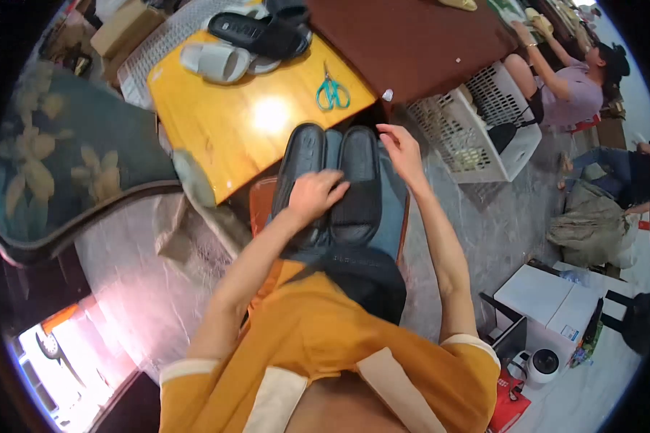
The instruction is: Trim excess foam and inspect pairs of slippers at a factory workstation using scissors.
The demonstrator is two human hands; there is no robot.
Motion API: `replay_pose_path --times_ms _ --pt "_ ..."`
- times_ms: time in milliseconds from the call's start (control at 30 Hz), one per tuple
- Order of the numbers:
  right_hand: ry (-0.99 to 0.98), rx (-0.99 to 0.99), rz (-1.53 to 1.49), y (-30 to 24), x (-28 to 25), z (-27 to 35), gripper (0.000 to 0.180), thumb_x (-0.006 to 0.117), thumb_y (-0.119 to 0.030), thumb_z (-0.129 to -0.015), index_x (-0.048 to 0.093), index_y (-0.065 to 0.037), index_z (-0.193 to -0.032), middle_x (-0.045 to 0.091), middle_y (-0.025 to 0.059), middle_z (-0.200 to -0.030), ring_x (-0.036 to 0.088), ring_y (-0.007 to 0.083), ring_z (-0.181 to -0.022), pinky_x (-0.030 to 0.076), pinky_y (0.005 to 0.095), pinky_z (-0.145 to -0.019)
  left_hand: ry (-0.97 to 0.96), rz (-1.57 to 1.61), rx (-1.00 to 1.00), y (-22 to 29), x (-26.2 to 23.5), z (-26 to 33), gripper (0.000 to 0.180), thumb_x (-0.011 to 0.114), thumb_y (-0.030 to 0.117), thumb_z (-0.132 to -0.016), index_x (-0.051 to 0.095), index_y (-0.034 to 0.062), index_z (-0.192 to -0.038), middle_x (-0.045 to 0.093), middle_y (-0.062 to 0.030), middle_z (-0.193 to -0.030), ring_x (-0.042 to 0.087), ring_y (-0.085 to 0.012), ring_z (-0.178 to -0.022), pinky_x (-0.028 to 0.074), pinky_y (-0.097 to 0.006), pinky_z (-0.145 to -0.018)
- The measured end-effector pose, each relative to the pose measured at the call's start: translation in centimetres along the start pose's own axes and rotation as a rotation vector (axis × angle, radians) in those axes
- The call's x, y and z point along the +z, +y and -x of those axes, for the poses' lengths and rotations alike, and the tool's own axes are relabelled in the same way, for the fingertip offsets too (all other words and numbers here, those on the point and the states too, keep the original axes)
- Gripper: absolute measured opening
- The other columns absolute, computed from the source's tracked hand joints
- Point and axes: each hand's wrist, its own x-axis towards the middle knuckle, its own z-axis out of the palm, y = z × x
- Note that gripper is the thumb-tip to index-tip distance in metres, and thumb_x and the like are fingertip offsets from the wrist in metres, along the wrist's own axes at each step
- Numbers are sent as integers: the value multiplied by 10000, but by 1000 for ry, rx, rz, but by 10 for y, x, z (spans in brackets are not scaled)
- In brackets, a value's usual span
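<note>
two black slippers lie side by side on the person's lap, the left slipper (307,150) and the right slipper (360,155), with blue trousers (391,206) showing beneath them. the left hand (315,195) lies across the left slipper, fingers loosely bent and thumb reaching toward the right slipper; whether it grips or merely rests, i cannot tell. the right hand (403,153) is empty, its fingers half spread and softly curled, just beside the right slipper's far end. the lap is soft and narrow, so a shift of the knees could tip the right slipper, which has no clear hold on it, off toward the floor (495,231). a push forward could run both far ends into the yellow surface (209,123), whose near edge is close in front. the teal-handled scissors (332,95) lie near that edge, where a sweeping hand might catch them. grey slippers (213,63) crowd the far side; bare wood stretches between. to the right, the white crate (440,141) limits sideways reach, with floor showing nearer the body.
</note>
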Motion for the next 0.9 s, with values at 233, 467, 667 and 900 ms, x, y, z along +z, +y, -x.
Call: replay_pose_path --times_ms 233,467,667,900 --pt "-317 -331 426 -89 34 92 630 687 -357 -882 479 -188 -1451 571 130 -1326 547 360 -1176 423 482 -983 318 129 -80 9 -27 -1 214 560 39 -936 580 28 -1149 594 -183 -1002 593 -385 -956 484 -414 -824" --pt "-455 -365 423 -93 51 76 665 691 -228 -828 455 -227 -1450 588 92 -1338 607 336 -1053 483 456 -901 217 92 -99 43 -76 71 251 591 -16 -878 622 30 -1123 557 -158 -1201 529 -348 -1160 430 -398 -995" --pt "-505 -279 418 -92 54 69 560 661 -217 -825 521 -177 -1366 595 87 -1311 578 319 -1163 472 429 -982 -97 -86 -17 50 -100 126 335 707 44 -773 674 114 -1098 580 -99 -1234 580 -321 -1048 498 -402 -896" --pt "-555 -211 460 -81 66 68 520 605 -252 -839 522 -187 -1348 573 92 -1307 566 322 -1198 479 457 -979 -419 -360 144 57 -95 112 423 816 162 -604 691 153 -1009 511 -62 -1263 530 -259 -1043 486 -369 -845"
